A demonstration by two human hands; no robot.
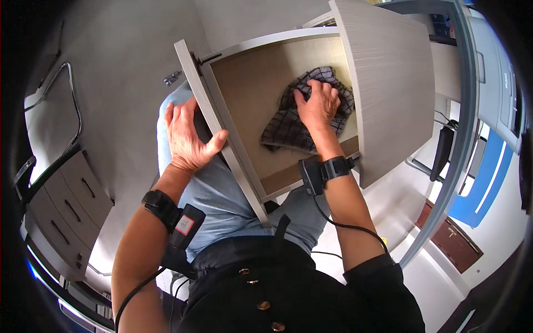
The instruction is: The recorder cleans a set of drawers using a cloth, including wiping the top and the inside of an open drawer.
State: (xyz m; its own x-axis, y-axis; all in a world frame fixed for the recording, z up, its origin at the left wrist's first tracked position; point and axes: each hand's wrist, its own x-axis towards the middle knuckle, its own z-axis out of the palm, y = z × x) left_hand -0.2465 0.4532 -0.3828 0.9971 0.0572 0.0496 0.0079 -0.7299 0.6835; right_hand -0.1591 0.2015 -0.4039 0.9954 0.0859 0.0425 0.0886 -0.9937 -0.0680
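A wooden drawer is pulled out over my thighs, its pale front panel nearest my left side. My left hand lies against that front panel, thumb over its edge and fingers spread on the outer side. Inside the drawer is a crumpled dark checked cloth, bunched at the far end. My right hand rests on the cloth with bent fingers pressed into it; whether it grips the fabric is not clear. Both wrists wear black straps with small boxes.
A light wood panel stands just right of the drawer. Beyond it run a curved grey desk edge and a pale blue machine. At the lower left is a drawer cabinet, with a metal chair frame above it. Black cables hang from my wrist boxes.
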